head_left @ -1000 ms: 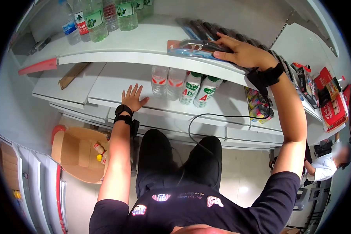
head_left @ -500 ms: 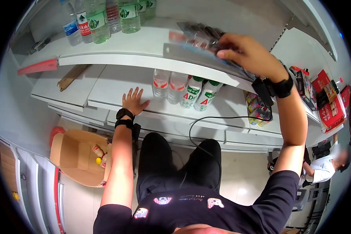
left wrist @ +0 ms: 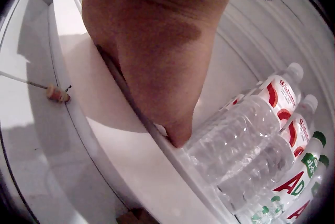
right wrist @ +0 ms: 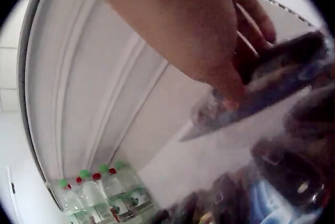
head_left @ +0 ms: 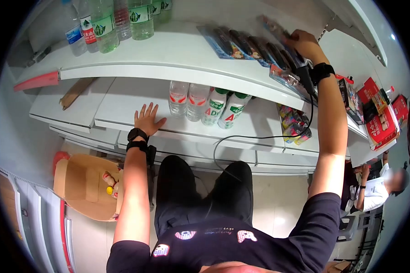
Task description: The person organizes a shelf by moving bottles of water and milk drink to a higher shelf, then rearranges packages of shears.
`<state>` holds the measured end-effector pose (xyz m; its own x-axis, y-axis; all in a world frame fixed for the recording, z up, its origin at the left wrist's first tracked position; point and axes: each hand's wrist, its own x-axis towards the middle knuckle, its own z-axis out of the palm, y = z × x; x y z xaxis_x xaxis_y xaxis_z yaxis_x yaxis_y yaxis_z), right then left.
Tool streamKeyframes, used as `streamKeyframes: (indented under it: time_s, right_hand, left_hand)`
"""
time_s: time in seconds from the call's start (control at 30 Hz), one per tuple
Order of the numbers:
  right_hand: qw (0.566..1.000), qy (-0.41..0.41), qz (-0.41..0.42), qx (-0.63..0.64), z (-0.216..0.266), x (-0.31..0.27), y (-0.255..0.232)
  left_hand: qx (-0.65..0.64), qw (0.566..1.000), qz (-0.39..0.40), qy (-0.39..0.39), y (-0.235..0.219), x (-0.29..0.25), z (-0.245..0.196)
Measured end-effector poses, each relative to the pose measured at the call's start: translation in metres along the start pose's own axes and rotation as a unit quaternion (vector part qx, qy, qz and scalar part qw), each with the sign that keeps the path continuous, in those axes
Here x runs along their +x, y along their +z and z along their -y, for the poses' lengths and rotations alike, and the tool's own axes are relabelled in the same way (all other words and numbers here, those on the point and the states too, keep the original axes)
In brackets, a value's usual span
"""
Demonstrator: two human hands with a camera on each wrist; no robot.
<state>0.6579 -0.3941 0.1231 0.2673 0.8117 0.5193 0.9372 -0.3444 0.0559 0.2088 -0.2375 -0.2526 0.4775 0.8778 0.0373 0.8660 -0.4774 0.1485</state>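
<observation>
My right hand (head_left: 303,44) is raised over the right part of the upper shelf. Its thumb and fingers pinch a clear-and-blue blister pack (right wrist: 282,72) with a dark item inside, blurred by motion and tilted above the others. Below it lies a row of similar blister packs (head_left: 241,43), overlapping along the shelf. Another pack (head_left: 287,78) lies at the shelf's front edge, under my right wrist. My left hand (head_left: 146,119), fingers spread, rests at the front edge of the lower shelf. Beside it stand clear water bottles (left wrist: 235,135) with red-and-white labels.
Green-labelled bottles (head_left: 105,29) stand at the upper shelf's left. White bottles with green caps (head_left: 232,110) and colourful packs (head_left: 296,123) sit on the lower shelf. A black cable (head_left: 259,136) hangs from my right wrist. A cardboard box (head_left: 82,182) stands on the floor, and a person (head_left: 378,191) is at right.
My right hand has lifted a blister pack off the front of the row and carried it back and right. Several packs now show below it. My left hand stays at the lower shelf's edge.
</observation>
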Motion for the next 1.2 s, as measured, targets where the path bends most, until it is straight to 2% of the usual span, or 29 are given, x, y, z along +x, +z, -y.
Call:
streamKeyframes:
  time_s: [0.03,0.07,0.13,0.17,0.23,0.27,0.33,0.37,0.43,0.47,0.53,0.57,0.6,0.67,0.73,0.8,0.83,0.87,0.93,1.0,1.07,1.13,1.2]
  right_hand:
    - [0.996,0.009,0.089,-0.027,0.002,0.004,-0.006]
    - [0.996,0.01,0.088,-0.025,-0.003,0.011,0.0]
    - [0.992,0.017,0.027,-0.124,-0.019,0.026,0.017]
    - [0.992,0.017,0.027,-0.124,-0.016,0.022,0.012]
    - [0.994,-0.104,-0.022,-0.029,0.005,-0.002,-0.012]
    - [0.994,-0.105,-0.021,-0.03,0.017,-0.015,-0.026]
    - [0.979,-0.14,0.112,0.094,0.041,-0.045,-0.055]
    - [0.979,-0.14,0.118,0.092,0.048,-0.061,-0.068]
    - [0.973,-0.057,0.225,-0.014,0.056,-0.09,-0.085]
    - [0.972,-0.055,0.23,-0.018,0.051,-0.099,-0.082]
    - [0.962,-0.122,0.245,-0.01,0.032,-0.114,-0.068]
    - [0.96,-0.124,0.251,-0.01,0.029,-0.117,-0.062]
    - [0.96,-0.123,0.251,-0.015,0.027,-0.12,-0.062]
    - [0.97,-0.144,0.192,0.05,0.027,-0.131,-0.066]
    - [0.97,-0.132,0.199,0.05,0.025,-0.137,-0.075]
    - [0.978,-0.136,0.15,0.051,0.017,-0.137,-0.085]
    - [0.977,-0.063,0.171,0.109,0.015,-0.133,-0.097]
    - [0.981,-0.11,0.101,0.12,0.001,-0.126,-0.097]
    - [0.991,-0.104,-0.025,0.084,-0.024,-0.105,-0.102]
    - [0.997,-0.025,-0.057,0.041,-0.04,-0.08,-0.106]
    - [0.998,-0.017,-0.063,0.017,-0.073,-0.047,-0.082]
    - [0.996,0.054,-0.028,-0.065,-0.086,-0.03,-0.057]
    - [0.991,0.049,0.02,-0.123,-0.108,-0.013,-0.022]
  left_hand:
    - [0.01,1.0,-0.006,0.005,0.002,0.0,0.001]
    - [0.021,1.0,-0.01,0.01,0.002,-0.001,0.001]
    - [0.024,1.0,-0.005,0.009,0.0,-0.001,0.001]
    - [0.022,1.0,-0.003,0.009,-0.001,-0.002,0.001]
    - [0.018,1.0,-0.001,0.01,0.0,-0.001,0.001]
    - [0.017,1.0,-0.005,0.006,0.001,0.0,0.002]
    - [0.012,1.0,-0.005,0.002,0.006,0.001,0.003]
    - [0.015,1.0,-0.007,0.001,0.007,0.002,0.004]
    - [0.023,1.0,-0.01,0.004,0.006,0.002,0.004]
    - [0.02,1.0,-0.005,0.007,0.008,0.002,0.004]
    - [0.031,0.999,-0.017,0.009,0.008,0.002,0.005]
    - [0.027,1.0,-0.01,0.007,0.007,0.001,0.004]
    - [0.023,1.0,-0.011,0.008,0.006,0.001,0.004]
    - [0.028,1.0,-0.007,0.004,0.004,0.0,0.003]
    - [0.021,1.0,-0.008,0.0,0.004,0.0,0.001]
    - [0.015,1.0,0.002,-0.003,0.0,-0.001,0.001]
    - [0.015,1.0,0.001,-0.003,-0.001,-0.002,0.0]
    - [0.015,1.0,0.001,-0.002,-0.001,-0.002,0.001]
    - [0.015,1.0,0.0,-0.002,0.0,-0.002,0.001]
    - [0.012,1.0,-0.002,0.001,0.001,-0.002,0.002]
    - [0.018,1.0,0.0,-0.002,0.001,0.0,0.002]
    - [0.02,1.0,0.003,-0.004,0.0,-0.001,0.001]
    - [0.016,1.0,0.019,-0.005,-0.003,-0.001,0.0]
